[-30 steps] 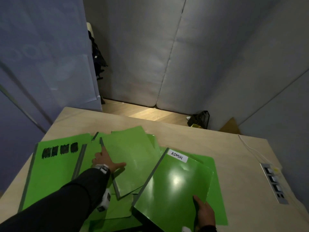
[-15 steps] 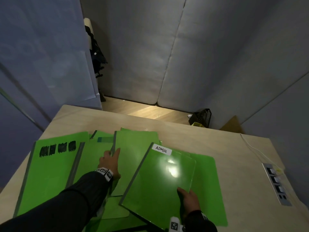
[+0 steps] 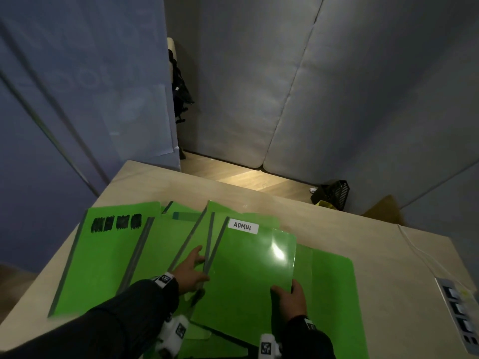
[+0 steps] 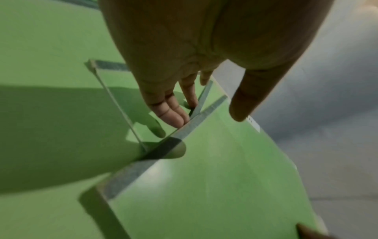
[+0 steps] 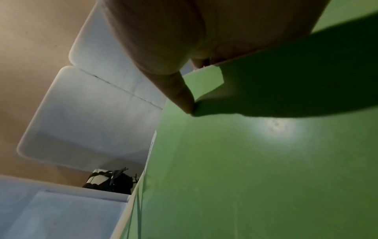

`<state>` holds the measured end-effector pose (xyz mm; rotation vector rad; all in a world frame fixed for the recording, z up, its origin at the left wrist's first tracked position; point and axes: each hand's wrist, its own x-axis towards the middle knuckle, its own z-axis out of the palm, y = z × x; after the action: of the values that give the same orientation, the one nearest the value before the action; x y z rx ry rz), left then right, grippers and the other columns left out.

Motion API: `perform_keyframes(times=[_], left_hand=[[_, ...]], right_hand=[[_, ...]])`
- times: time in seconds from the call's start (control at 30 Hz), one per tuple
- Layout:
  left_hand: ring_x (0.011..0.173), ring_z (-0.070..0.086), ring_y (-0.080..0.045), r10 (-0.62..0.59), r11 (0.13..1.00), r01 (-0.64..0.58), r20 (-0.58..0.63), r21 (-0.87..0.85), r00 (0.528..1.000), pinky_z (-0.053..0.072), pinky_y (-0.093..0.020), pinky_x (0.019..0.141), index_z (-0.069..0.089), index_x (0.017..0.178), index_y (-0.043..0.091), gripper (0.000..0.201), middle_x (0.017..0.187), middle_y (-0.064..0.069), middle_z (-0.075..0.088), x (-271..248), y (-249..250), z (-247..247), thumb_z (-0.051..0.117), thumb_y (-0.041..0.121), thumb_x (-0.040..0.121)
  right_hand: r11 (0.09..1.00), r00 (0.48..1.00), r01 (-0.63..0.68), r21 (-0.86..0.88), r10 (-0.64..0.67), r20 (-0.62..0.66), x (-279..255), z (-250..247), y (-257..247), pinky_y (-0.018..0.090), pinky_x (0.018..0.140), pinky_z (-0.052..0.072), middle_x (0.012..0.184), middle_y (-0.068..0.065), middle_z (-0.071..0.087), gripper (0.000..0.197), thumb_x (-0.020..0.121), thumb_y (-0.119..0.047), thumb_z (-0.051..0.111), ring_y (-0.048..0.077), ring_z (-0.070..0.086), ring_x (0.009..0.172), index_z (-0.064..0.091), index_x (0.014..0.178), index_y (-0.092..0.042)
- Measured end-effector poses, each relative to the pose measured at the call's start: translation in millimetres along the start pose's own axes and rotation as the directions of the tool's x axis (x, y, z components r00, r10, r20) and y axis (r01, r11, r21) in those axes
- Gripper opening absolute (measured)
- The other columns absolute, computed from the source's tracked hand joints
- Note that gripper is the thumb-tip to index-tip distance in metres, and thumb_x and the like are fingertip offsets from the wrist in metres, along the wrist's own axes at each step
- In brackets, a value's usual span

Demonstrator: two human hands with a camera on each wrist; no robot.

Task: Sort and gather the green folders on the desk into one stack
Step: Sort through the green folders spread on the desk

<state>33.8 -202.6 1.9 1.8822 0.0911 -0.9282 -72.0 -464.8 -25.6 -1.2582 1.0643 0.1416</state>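
Observation:
Several green folders lie overlapping on the pale wooden desk. The one labelled ADMIN lies on top in the middle. My right hand pinches its near right corner, thumb on top and fingers hidden beneath. My left hand rests with straight fingers on the folder just left of it, against the ADMIN folder's grey spine. A larger folder with black scribbled marks lies at the far left. More folders show at the right and under my wrists.
A power strip with a white cable lies along the desk's right edge. Beyond the far edge a black basket sits on the floor. Padded grey walls enclose the desk.
The ADMIN folder has slid left and away and turned straighter over the middle folders, carried by my right hand. My left hand has turned the middle folder and now lies against the ADMIN spine.

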Motion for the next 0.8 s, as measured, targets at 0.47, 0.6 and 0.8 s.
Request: perform_keyframes(times=[0.47, 0.6, 0.8], left_hand=[[0.131, 0.052, -0.018, 0.327, 0.925, -0.351, 0.167, 0.144, 0.930, 0.045, -0.046, 0.110, 0.033, 0.151, 0.024, 0.068, 0.146, -0.001, 0.051, -19, 51, 41, 0.062, 0.023, 0.090], [0.115, 0.056, 0.004, 0.464, 0.882, -0.468, 0.079, 0.054, 0.882, 0.048, -0.020, 0.101, 0.033, 0.131, 0.043, 0.057, 0.130, 0.017, 0.054, -27, 67, 42, 0.060, 0.010, 0.094], [0.115, 0.064, -0.013, 0.515, 0.847, -0.516, -0.047, -0.131, 0.856, 0.054, -0.042, 0.099, 0.050, 0.130, 0.022, 0.038, 0.127, 0.001, 0.066, -40, 84, 41, 0.059, 0.030, 0.095]], right_hand=[[0.950, 0.958, 0.286, 0.127, -0.283, -0.040, -35, -65, 22, 0.025, 0.086, 0.057, 0.131, 0.021, 0.060, 0.074, 0.064, -0.008, 0.089, 0.031, 0.061, 0.110, 0.048, 0.126, -0.017], [0.897, 0.903, 0.428, 0.110, -0.420, -0.094, -44, -72, 8, 0.035, 0.092, 0.058, 0.134, 0.013, 0.060, 0.081, 0.060, -0.035, 0.092, 0.035, 0.054, 0.127, 0.055, 0.130, -0.018], [0.816, 0.827, 0.561, 0.141, -0.549, -0.118, -54, -70, -6, 0.045, 0.101, 0.049, 0.136, 0.008, 0.061, 0.107, 0.042, -0.058, 0.092, 0.027, 0.055, 0.126, 0.050, 0.135, -0.025]])
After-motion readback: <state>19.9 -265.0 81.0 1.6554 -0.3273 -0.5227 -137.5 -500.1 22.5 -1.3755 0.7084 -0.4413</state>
